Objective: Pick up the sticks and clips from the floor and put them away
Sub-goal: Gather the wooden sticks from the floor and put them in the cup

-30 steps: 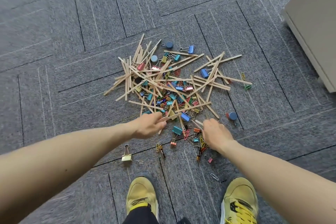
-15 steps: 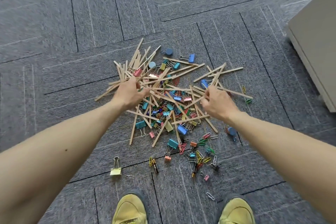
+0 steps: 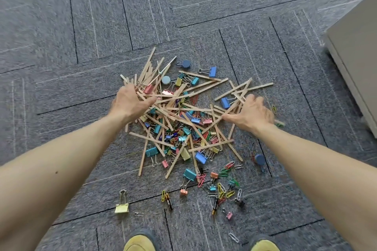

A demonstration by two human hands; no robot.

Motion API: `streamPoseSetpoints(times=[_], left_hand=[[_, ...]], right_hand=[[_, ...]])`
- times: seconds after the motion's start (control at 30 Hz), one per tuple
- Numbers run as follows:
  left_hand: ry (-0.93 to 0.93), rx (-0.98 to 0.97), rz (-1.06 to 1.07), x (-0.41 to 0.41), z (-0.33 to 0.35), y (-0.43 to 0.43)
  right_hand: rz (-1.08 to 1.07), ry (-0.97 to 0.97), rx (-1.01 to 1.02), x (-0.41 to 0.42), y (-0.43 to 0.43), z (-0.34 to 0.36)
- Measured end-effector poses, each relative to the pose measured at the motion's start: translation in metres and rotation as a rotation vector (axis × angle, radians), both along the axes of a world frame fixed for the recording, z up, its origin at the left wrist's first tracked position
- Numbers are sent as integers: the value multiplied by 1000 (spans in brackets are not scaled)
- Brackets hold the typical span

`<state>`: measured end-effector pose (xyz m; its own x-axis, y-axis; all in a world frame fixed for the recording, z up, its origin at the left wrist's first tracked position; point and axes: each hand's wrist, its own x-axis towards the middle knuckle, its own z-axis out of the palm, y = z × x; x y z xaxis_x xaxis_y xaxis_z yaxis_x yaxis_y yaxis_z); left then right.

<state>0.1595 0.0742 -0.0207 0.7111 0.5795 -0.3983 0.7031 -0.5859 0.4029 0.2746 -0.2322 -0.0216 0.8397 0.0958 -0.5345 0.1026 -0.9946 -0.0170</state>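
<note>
Grey carpet-tile floor (image 3: pixel 61 26) under heaped wooden sticks (image 3: pixel 206 146) and coloured clips (image 3: pixel 190 173).

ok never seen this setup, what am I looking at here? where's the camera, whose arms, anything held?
No robot here: a person wears one wide-angle camera on the head, looking down, so the two bare arms are their own. Their yellow shoes show at the bottom edge. On the grey carpet lies a jumbled pile of wooden sticks, coloured binder clips and small paper clips. One yellow binder clip lies apart, near-left. A pale cabinet stands at right. The left hand rests with spread fingers on the pile's left edge. The right hand is on sticks at the right edge, fingers curled; whether it grips any is too blurred to tell. Nothing looks lifted clear.
</note>
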Motion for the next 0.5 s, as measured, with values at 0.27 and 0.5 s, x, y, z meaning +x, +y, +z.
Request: streamPoseSetpoints(times=[0.27, 0.5], left_hand=[[129, 131, 46, 17, 3, 11], [213, -32, 303, 34, 8, 15]], right_hand=[[-48, 25, 139, -13, 20, -10], [20, 4, 196, -32, 24, -13]])
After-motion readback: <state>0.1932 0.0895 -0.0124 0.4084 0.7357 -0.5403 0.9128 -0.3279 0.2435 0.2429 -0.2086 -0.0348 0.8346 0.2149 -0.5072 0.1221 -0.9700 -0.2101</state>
